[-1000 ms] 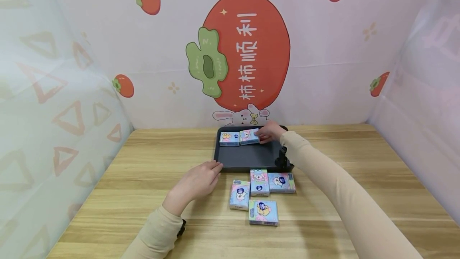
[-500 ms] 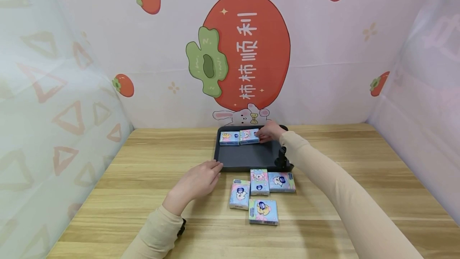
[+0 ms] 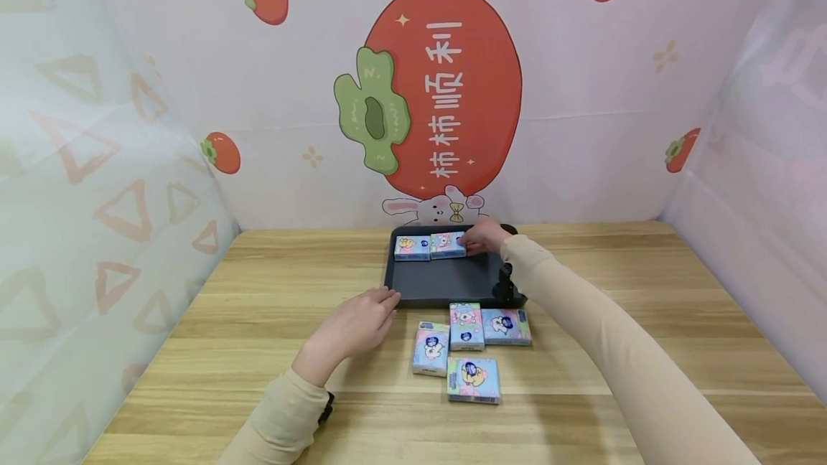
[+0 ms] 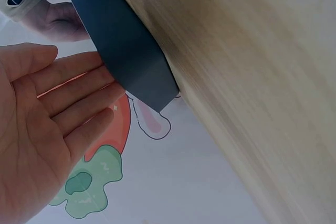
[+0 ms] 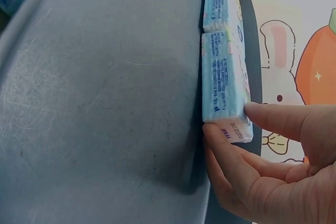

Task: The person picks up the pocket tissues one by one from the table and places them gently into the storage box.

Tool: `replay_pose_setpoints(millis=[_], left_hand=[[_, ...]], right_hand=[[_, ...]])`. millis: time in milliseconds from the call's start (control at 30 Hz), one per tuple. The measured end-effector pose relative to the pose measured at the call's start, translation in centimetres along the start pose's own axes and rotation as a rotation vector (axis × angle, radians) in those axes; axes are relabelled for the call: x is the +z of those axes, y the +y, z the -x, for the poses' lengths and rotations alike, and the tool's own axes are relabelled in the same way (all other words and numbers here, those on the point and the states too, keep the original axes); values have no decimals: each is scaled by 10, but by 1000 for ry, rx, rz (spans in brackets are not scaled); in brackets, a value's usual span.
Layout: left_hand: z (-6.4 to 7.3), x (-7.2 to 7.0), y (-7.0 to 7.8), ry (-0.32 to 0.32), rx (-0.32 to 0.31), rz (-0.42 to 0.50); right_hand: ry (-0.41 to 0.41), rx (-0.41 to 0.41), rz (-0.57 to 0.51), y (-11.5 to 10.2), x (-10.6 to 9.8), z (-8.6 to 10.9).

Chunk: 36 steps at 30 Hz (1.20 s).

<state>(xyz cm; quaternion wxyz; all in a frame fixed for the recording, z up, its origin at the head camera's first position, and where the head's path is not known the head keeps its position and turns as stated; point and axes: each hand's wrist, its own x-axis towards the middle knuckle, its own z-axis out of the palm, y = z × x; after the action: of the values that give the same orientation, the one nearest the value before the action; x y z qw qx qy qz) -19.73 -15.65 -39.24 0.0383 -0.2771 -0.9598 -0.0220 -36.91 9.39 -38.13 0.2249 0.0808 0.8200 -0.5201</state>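
Observation:
My right hand [image 3: 486, 235] pinches the end of a pastel tissue pack [image 5: 215, 77] with thumb and fingers, at the far side of the dark grey tray [image 3: 446, 280]. End to end with it, a second tissue pack [image 3: 412, 248] lies in the tray's far left corner. My left hand [image 3: 352, 321] is stretched out, its straight fingertips at the tray's near left corner; in the left wrist view the palm [image 4: 31, 129] shows with nothing in it. Several more tissue packs lie on the table in front of the tray, one of them [image 3: 466, 326] right by its near edge.
The other loose packs include one at the right [image 3: 507, 327], one at the left [image 3: 431, 349] and one nearest me [image 3: 474, 380]. Behind the wooden table [image 3: 291, 264] stands a printed cloth backdrop [image 3: 581, 163], close to the tray's far edge.
The tissue pack in my right hand sits very slightly straighter against its neighbour. My left hand stays at the tray's corner, and the loose packs have not moved.

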Motion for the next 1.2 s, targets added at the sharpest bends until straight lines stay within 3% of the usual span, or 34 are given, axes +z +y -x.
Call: replay_pose_setpoints(millis=[400,733,1200], left_hand=[[0,-2,1,-15,-8,1],[0,0,0,-10,-10,-13],[1,1,-2,9,13,7]], right_hand=[[38,-10,58,5,4,-10],[44,-14,88,5,3,-6],[42,-69,234,5,-11,3]])
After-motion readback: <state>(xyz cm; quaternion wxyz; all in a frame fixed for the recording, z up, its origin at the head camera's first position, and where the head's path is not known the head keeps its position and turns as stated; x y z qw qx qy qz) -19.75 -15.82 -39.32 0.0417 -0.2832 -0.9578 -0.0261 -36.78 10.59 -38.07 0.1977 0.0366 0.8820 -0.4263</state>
